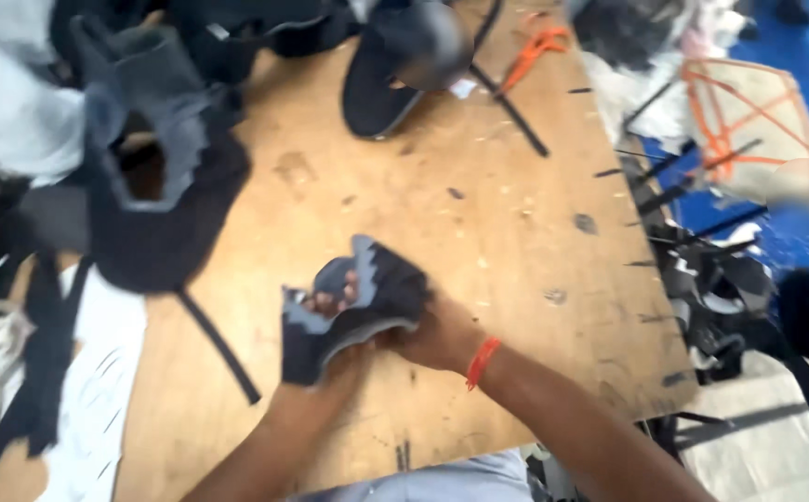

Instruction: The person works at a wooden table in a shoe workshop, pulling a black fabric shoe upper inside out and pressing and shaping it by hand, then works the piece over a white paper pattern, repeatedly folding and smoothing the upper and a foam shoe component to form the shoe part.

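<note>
Risk: the dark shoe upper [353, 311] could slip or crease out of shape, since I hold it in mid-air above the wooden table [479, 223] with both hands bunching it. My left hand [335, 302] is closed on its grey-edged side; my right hand [437, 335] is clamped on the other. The piece looks soft, black, folded, with a jagged pale-grey trim
</note>
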